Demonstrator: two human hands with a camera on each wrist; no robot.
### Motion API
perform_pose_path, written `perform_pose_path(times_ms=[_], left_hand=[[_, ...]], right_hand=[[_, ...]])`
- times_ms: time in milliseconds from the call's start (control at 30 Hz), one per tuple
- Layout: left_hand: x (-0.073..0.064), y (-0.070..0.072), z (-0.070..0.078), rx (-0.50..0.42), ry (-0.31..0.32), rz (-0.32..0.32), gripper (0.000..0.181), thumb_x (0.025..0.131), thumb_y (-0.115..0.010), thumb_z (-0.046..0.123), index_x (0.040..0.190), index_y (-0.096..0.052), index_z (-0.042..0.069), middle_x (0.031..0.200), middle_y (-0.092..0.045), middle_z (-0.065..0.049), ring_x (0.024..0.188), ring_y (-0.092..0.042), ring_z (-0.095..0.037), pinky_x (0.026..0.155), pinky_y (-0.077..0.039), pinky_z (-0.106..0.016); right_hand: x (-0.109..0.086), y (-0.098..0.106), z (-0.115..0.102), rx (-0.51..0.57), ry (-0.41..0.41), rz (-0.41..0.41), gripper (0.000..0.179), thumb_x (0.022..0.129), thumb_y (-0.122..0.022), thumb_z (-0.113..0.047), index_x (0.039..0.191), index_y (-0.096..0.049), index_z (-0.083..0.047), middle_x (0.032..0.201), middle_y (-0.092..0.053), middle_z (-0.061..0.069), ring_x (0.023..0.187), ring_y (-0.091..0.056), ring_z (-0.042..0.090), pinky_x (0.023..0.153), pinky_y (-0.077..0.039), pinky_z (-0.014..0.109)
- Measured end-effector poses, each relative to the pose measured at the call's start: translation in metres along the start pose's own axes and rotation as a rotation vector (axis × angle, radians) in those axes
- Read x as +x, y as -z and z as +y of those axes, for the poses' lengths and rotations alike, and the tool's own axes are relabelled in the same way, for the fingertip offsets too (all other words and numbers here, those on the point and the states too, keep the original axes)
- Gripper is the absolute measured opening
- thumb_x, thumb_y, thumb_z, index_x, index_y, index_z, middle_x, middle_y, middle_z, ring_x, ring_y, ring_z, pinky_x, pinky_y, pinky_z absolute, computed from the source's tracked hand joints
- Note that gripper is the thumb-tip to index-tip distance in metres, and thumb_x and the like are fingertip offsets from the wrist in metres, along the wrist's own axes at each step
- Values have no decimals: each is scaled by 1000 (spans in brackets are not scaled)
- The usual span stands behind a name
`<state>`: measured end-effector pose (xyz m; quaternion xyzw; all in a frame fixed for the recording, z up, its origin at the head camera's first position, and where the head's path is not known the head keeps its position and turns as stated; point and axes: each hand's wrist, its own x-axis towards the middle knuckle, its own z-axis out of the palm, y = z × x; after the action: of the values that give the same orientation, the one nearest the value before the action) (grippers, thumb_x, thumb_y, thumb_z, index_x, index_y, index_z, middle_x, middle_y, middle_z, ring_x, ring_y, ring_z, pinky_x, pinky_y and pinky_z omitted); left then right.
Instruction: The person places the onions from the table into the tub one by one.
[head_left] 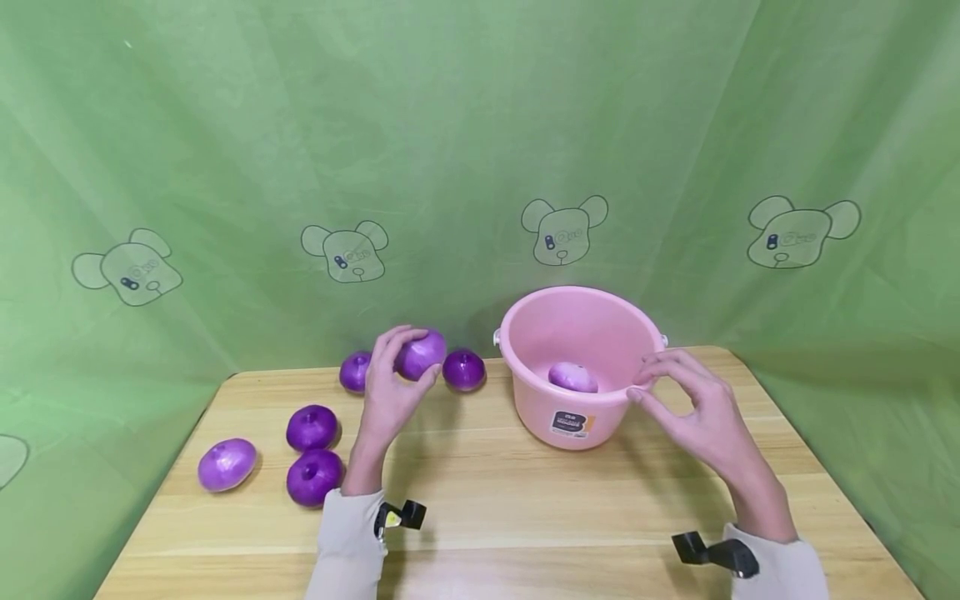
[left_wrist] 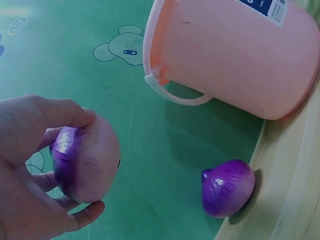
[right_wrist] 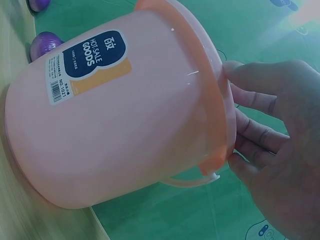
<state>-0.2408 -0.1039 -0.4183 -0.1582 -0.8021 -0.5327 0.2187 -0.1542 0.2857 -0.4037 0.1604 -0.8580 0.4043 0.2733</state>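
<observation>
Hands [head_left: 387, 402] grip glossy onion [head_left: 423, 353] and smooth bucket [head_left: 534, 406].

Green sheeting [head_left: 450, 125] covers far, left and right sides, creased, folds strongest far right. Row of four mouse-like head outlines [head_left: 565, 237] printed across it, part of another at the left edge. Tabletop [head_left: 525, 517] is pale wood, grain running left-right, far corners rounded, far edge right by the sheeting. Soft glare on its near middle; bright light patch [right_wrist: 306, 15] in right wrist view.
</observation>
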Motion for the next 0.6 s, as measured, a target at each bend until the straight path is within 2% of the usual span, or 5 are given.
perform_pose_path(times_ms=[267, 600], left_hand=[[-1, 0, 6, -58, -21, -9, 51, 82, -85, 9, 130, -66, 11, 144, -50, -12, 125, -54, -32, 102, -53, -48], [-2, 0, 15, -117, -52, 0, 54, 80, -86, 4, 130, -66, 6, 147, -49, -19, 127, -53, -39, 103, -51, -55]], right_hand=[[0, 0, 1, -4, 14, 4, 29, 79, -86, 1, 96, -73, -19, 117, -66, -5, 119, -53, 2, 109, -34, 12], [0, 0, 2, 3, 34, 9, 30, 78, -86, 2, 96, -73, -18, 116, -66, -5, 119, -54, 3, 110, -34, 13]])
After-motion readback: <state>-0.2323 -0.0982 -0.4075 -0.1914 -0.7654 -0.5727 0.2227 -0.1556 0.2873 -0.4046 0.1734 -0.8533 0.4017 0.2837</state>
